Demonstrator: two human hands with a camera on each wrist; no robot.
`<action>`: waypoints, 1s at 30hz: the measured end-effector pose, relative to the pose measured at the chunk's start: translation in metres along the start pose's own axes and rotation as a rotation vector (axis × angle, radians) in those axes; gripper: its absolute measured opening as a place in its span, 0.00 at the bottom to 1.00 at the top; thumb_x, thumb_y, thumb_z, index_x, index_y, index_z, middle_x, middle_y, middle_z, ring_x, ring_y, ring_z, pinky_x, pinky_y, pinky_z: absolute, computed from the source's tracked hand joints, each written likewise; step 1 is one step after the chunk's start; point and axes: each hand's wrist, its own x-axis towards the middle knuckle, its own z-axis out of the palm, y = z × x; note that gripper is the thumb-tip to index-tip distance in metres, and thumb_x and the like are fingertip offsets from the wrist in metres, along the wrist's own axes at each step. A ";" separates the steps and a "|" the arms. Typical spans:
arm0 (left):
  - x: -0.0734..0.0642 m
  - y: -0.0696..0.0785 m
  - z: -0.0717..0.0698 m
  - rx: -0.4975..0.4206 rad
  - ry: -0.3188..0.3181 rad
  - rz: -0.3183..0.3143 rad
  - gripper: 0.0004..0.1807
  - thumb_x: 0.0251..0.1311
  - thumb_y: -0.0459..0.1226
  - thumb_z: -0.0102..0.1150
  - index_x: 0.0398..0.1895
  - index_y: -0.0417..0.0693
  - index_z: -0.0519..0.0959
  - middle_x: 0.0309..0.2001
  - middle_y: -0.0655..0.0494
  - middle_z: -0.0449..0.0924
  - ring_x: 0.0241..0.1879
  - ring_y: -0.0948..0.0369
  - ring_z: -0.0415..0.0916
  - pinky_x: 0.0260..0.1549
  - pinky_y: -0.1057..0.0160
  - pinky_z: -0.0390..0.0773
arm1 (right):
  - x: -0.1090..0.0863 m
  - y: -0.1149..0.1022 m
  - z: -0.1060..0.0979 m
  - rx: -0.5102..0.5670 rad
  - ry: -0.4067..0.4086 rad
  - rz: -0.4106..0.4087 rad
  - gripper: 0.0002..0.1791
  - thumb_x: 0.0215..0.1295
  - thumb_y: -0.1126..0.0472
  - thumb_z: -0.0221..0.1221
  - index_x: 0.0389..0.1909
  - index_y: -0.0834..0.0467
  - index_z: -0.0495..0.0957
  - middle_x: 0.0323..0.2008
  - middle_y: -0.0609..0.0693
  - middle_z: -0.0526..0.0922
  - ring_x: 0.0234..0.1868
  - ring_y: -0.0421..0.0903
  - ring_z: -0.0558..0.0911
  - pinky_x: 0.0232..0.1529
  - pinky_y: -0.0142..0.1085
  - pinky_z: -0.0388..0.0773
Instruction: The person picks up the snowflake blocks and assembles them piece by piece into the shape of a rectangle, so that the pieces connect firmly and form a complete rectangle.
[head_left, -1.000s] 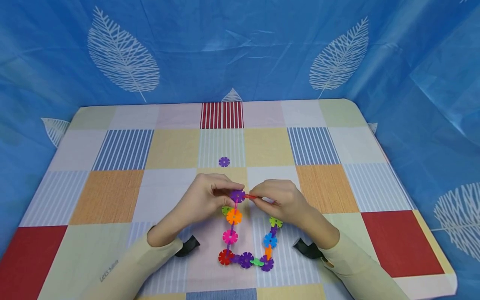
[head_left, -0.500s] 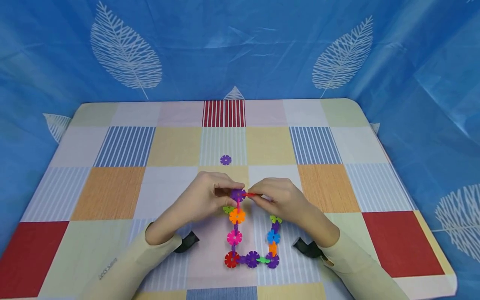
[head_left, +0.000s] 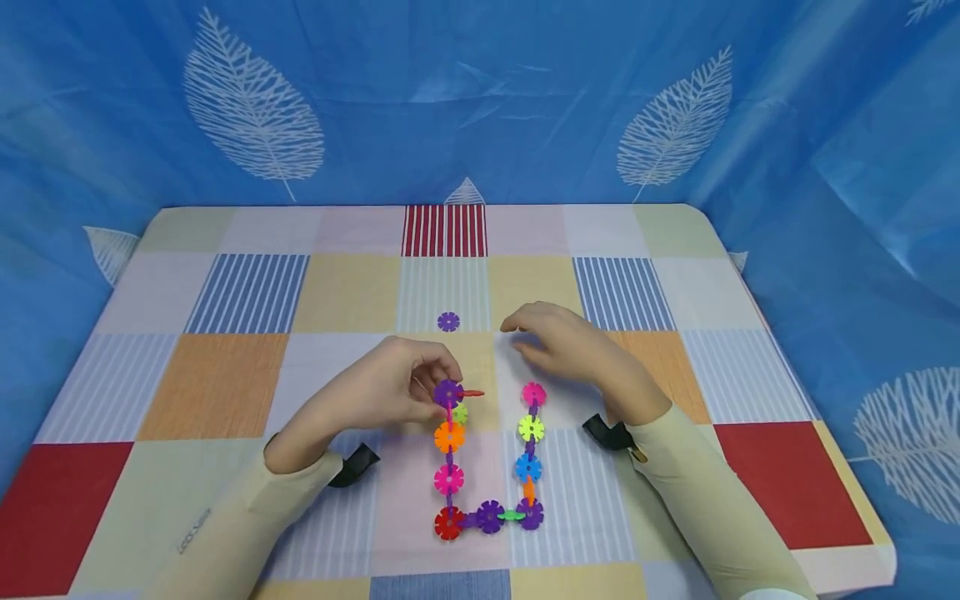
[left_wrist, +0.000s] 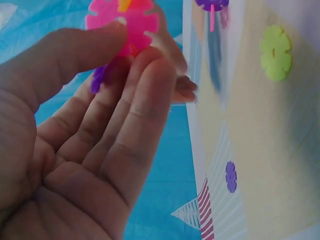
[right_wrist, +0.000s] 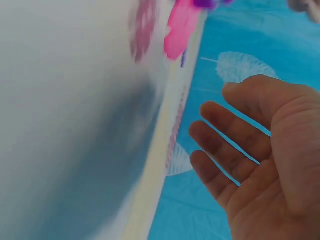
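Note:
A U-shaped chain of interlocking plastic snowflake discs (head_left: 491,517) spans the space in front of the person. My left hand (head_left: 386,379) holds the chain's upper left end, at the purple disc (head_left: 448,393). In the left wrist view, thumb and fingers pinch a pink disc (left_wrist: 145,30) there. From the purple disc a red disc (head_left: 472,392), seen edge-on, sticks out to the right. The chain's other end is a pink disc (head_left: 534,394). My right hand (head_left: 562,342) is raised beyond that end, its fingers spread and holding nothing.
A loose purple disc (head_left: 448,322) lies farther back on the patchwork tablecloth (head_left: 337,292). A yellow-green disc (left_wrist: 276,52) lies on the cloth near the left hand. Blue curtains (head_left: 465,100) stand behind the table and at its sides.
The right hand has let go of the red disc and moved back and up, away from the chain. The left hand, still holding the chain, has shifted slightly left.

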 end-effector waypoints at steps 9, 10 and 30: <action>-0.008 -0.001 -0.015 0.034 -0.046 -0.015 0.19 0.45 0.28 0.75 0.40 0.47 0.79 0.33 0.60 0.79 0.33 0.63 0.77 0.33 0.68 0.81 | 0.067 0.004 0.016 0.009 -0.140 -0.059 0.18 0.66 0.64 0.60 0.56 0.57 0.78 0.52 0.49 0.80 0.56 0.46 0.76 0.60 0.40 0.69; -0.008 -0.001 -0.016 0.041 -0.048 -0.014 0.19 0.45 0.29 0.76 0.40 0.48 0.79 0.33 0.61 0.79 0.33 0.63 0.77 0.33 0.68 0.81 | 0.072 0.003 0.018 0.009 -0.148 -0.060 0.19 0.66 0.63 0.61 0.57 0.57 0.77 0.53 0.49 0.80 0.56 0.46 0.75 0.60 0.39 0.69; -0.007 0.001 -0.017 0.029 -0.077 -0.018 0.19 0.47 0.30 0.75 0.42 0.48 0.79 0.34 0.62 0.79 0.33 0.63 0.77 0.34 0.67 0.82 | 0.077 -0.002 0.028 -0.021 -0.102 0.059 0.14 0.51 0.55 0.64 0.38 0.54 0.76 0.34 0.45 0.73 0.34 0.42 0.72 0.36 0.34 0.73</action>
